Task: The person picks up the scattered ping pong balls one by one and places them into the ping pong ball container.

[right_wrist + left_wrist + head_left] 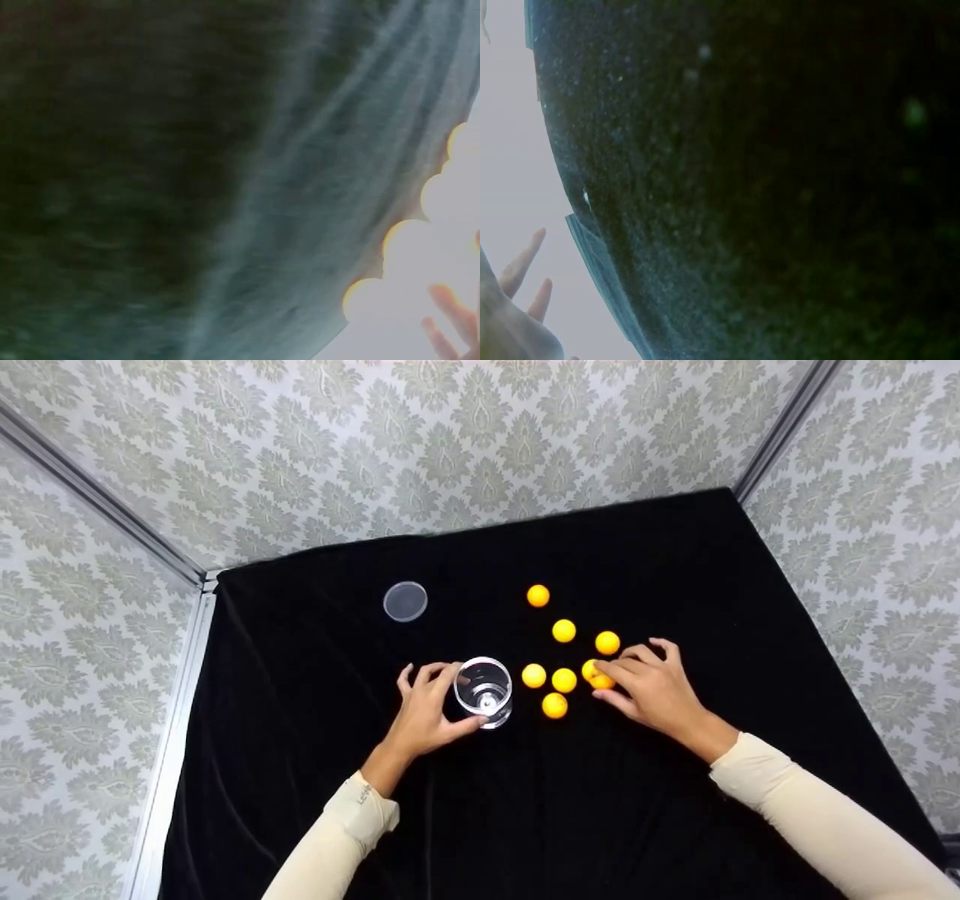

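Note:
My left hand (426, 718) holds a clear round container (484, 690), thumb on its near side and fingers around its left side. The container's open mouth faces up, and I see no ball inside. To its right, my right hand (660, 694) pinches an orange ball (603, 681) between thumb and fingers, right against another orange ball (589, 669). The fingers partly cover both. Several more orange balls lie between the hands and beyond, among them a near ball (554, 706). In the right wrist view, overexposed balls (409, 244) show beside the fingertips (442, 341).
A clear round lid (405, 601) lies flat on the black cloth (300, 660), beyond the left hand. The farthest ball (538, 595) sits apart from the others. Patterned wall panels (450, 442) stand behind and beside the table. Dark cloth fills most of both wrist views.

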### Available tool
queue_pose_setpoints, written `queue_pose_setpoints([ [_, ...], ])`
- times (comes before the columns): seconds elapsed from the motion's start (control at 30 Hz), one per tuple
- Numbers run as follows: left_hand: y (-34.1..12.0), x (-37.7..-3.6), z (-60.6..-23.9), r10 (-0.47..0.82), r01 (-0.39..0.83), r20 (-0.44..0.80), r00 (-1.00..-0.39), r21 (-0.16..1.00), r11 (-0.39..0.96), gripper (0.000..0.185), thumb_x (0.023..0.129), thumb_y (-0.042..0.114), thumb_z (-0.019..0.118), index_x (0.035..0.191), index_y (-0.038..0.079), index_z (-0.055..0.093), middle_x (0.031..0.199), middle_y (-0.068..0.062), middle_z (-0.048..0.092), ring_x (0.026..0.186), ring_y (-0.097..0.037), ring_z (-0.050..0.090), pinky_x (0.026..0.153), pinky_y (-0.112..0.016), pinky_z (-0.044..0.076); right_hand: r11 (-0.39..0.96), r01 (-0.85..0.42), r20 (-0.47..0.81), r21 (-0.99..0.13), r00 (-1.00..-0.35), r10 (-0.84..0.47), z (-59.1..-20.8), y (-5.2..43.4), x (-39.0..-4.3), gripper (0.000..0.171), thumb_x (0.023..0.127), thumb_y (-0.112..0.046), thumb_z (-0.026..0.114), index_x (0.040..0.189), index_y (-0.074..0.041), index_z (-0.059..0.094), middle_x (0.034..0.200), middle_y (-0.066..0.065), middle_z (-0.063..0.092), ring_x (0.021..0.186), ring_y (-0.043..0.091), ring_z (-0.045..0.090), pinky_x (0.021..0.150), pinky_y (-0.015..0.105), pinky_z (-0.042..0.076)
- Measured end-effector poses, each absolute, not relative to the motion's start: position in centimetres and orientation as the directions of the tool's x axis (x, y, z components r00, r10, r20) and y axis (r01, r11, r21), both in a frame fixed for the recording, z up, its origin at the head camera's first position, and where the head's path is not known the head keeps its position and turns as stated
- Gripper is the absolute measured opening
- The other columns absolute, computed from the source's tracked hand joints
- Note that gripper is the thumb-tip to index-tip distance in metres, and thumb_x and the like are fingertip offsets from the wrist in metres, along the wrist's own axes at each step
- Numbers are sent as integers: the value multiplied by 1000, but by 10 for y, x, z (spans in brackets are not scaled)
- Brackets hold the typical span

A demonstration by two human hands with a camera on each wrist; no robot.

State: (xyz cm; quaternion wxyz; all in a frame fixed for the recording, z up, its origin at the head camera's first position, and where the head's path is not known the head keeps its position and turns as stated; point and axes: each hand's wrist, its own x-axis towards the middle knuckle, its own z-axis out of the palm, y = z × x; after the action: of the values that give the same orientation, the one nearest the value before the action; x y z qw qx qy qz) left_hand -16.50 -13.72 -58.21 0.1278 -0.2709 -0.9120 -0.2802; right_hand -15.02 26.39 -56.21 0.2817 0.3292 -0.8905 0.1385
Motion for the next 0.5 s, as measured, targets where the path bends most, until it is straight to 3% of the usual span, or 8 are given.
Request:
queue_pose_setpoints([
  [0.27, -137, -165, -583, 417, 560, 386, -823, 428, 709, 91, 71, 73, 77, 141, 19, 56, 126, 0, 67, 125, -22, 53, 109, -75, 20, 695, -714, 650, -84, -567, -505, -541, 229, -153, 49, 79, -38, 86, 121, -16, 75, 97, -1, 78, 94, 27, 67, 100, 64, 37],
  [0.5, -137, -165, -582, 416, 558, 382, -825, 434, 708, 92, 71, 73, 76, 142, 18, 55, 126, -1, 67, 125, -23, 53, 110, -75, 19, 648, -756, 686, -87, -518, -511, -525, 197, -156, 45, 84, -42, 81, 121, -18, 75, 99, -3, 78, 94, 23, 67, 99, 65, 40],
])
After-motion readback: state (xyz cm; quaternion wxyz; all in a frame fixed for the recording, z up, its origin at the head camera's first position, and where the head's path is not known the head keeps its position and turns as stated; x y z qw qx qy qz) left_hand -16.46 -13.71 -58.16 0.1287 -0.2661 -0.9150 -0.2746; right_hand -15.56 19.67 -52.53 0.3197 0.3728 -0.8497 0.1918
